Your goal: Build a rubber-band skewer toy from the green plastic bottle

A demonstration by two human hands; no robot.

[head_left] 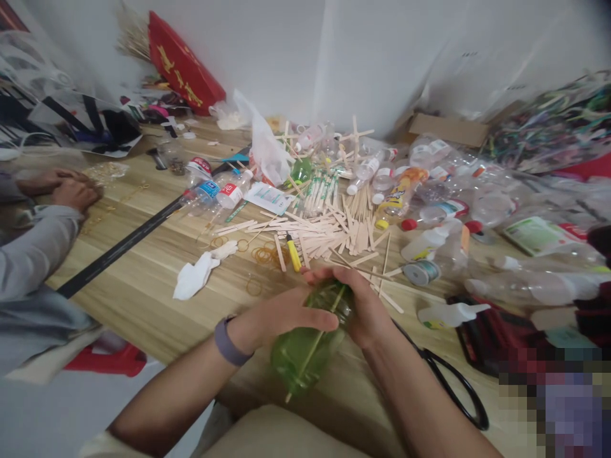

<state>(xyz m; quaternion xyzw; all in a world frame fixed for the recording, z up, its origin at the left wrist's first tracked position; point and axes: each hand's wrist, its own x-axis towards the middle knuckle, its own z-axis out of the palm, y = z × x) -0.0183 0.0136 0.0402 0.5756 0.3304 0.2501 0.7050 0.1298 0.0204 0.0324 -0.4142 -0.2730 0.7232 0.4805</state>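
A green plastic bottle (300, 353) lies lengthwise between both my hands, near the wooden table's (143, 286) front edge. A thin wooden stick (315, 346) runs along the bottle. My left hand (286, 312), with a purple band on its wrist, wraps over the bottle's upper part. My right hand (365, 305) is closed round the bottle's far end from the right. A heap of flat wooden sticks (329, 222) lies just beyond my hands.
Several clear bottles (429, 191) crowd the right and back. A yellow cutter (293, 252), rubber bands (265, 254) and a white tissue (195, 275) lie ahead. Black scissors (453, 381) lie at right, a black rod (124, 245) at left. Another person's hands (67, 187) rest far left.
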